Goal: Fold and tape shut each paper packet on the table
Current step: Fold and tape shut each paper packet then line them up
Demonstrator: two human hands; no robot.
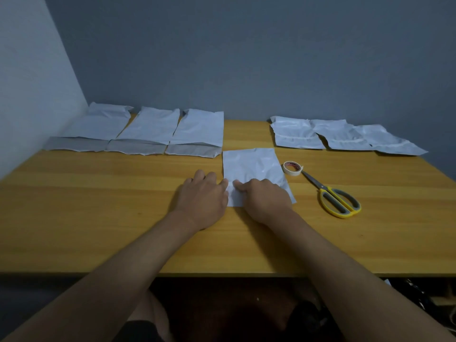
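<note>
1. While both bare forearms reach across the yellow-brown wooden table, a person works on a flat white paper packet lying at the table's middle.
2. Left hand lies palm down at the packet's near left corner, fingers loosely spread, fingertips touching the paper's left edge.
3. Right hand rests on the packet's near edge, fingers curled and pinching the paper near that same corner.
4. Three white packets with grey flaps folded out toward the near side lie side by side at the far left, against the wall.
5. Three crumpled white packets overlap in a row at the far right.
6. Just right of the central packet sits a small roll of pale tape, with yellow-and-grey-handled scissors beside it, blades pointing toward the roll.
</note>
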